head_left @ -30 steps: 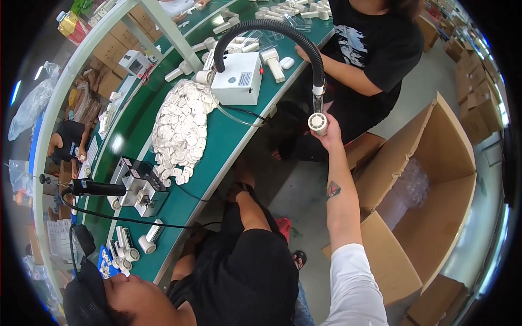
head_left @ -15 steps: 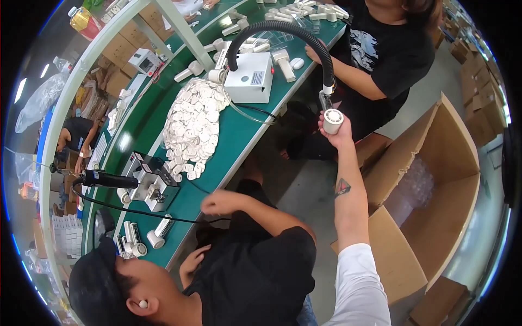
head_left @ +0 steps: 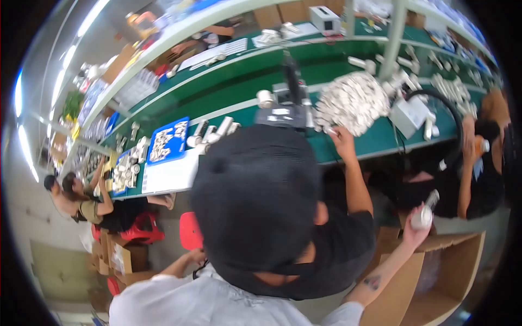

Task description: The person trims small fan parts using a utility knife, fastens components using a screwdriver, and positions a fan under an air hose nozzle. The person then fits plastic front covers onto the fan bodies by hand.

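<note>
Out at the right, my right hand grips a white handheld fan, whose round head faces up. A grey, partly see-through part points up and right from it. My left hand is low on the left, beside the back of a co-worker in a black cap. Its fingers are mostly hidden, and something dark lies near them. The co-worker's own hand reaches to the large pile of small white parts on the green bench.
An open cardboard box stands below my right arm. A white machine with a black hose sits on the bench. Further left are a blue tray of parts and more fan bodies. Another person sits at the right.
My view has swung left and the co-worker now fills the middle. The fan, still in my right hand, is away from the hose end. The co-worker's hand has reached the pile. My left hand has appeared.
</note>
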A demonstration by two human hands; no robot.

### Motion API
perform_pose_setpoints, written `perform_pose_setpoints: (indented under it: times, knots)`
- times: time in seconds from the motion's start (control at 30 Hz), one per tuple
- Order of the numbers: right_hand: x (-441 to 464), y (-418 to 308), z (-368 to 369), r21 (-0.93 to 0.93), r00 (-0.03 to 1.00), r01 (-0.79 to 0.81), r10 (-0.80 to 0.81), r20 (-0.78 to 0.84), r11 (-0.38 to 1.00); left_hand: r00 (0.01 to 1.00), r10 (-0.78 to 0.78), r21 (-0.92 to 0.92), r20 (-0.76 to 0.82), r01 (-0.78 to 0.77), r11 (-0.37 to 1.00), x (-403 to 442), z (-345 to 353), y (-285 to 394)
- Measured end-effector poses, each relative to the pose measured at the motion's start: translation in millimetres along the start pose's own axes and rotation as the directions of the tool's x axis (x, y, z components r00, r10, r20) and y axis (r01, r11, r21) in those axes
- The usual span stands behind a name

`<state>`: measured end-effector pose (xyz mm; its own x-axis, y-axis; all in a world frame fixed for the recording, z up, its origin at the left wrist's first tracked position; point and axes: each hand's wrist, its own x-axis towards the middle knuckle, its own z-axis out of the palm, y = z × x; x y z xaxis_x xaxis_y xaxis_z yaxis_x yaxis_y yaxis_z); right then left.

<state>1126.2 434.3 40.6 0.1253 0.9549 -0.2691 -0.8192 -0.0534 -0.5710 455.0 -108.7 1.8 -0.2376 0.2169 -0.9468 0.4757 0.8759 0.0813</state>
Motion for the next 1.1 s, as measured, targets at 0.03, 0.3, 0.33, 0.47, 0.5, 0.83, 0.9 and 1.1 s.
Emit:
perform_pose_setpoints:
  times: [0.03,0.3,0.33,0.47,0.5,0.83,0.9,1.1]
  knots:
    - [-40,-1,17,-0.007,0.998,0.064,-0.064,-0.015,0.998,0.999,0.041,-0.016,-0.014,-0.041,0.999,7,-14,9]
    - [-234,93,122,-0.162,0.892,0.296,-0.211,0.4,0.941,0.939,0.336,-0.007,0.08,-0.336,0.942,11,-207,156]
    - [-240,119,142,-0.194,0.898,0.3,-0.208,0.389,0.934,0.895,0.429,0.043,0.122,-0.436,0.899,15,-228,164]
    - [-259,210,208,-0.282,0.88,0.303,-0.153,0.45,0.91,0.867,0.454,0.097,0.207,-0.48,0.872,5,-267,187]
    - [-264,230,213,-0.296,0.866,0.305,-0.134,0.482,0.905,0.836,0.48,0.126,0.264,-0.523,0.843,5,-268,189]
    - [-340,416,209,-0.285,0.598,0.577,-0.159,0.785,0.765,0.248,0.919,-0.08,0.308,-0.955,0.285,12,-242,177]
    - [-375,448,201,-0.265,0.5,0.696,-0.186,0.846,0.667,0.005,0.946,-0.216,0.325,-0.973,0.079,22,-243,145]
    - [-499,568,253,-0.627,0.813,0.473,-0.033,0.581,0.619,-0.317,0.948,-0.25,-0.009,-0.918,-0.309,32,-263,16]
